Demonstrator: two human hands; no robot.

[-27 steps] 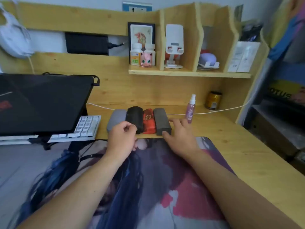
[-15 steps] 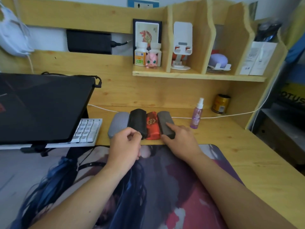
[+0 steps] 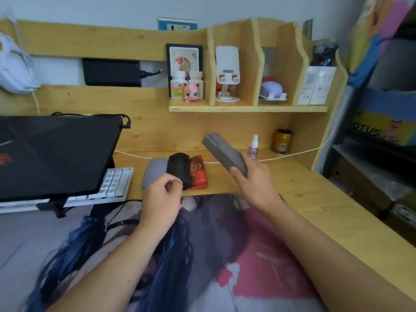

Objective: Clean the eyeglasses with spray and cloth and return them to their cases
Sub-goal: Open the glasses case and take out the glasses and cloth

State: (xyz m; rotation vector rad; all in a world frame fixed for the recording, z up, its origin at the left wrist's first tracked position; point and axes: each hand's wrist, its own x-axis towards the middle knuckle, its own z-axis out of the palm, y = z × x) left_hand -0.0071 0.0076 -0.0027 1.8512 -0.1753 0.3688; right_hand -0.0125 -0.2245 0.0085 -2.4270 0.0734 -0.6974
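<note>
Wooden table (image 3: 292,188) with printed mat (image 3: 202,255), shelf (image 3: 247,108) above, right hand (image 3: 254,183) gripping dark grey case (image 3: 222,153) lifted off table, left hand (image 3: 161,199) loosely curled, empty, before three cases (image 3: 177,172), spray (image 3: 253,147) behind.

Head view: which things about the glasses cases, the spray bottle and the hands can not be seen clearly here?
- Inside of the dark grey case held by the right hand: it is closed, so any glasses are hidden.
- Contents of the light grey case, black case and red case: all closed.
- Cleaning cloth: none visible.
- Spray bottle: label too small to read.
- Left hand: fingertips curled; a pinched item cannot be told.
</note>
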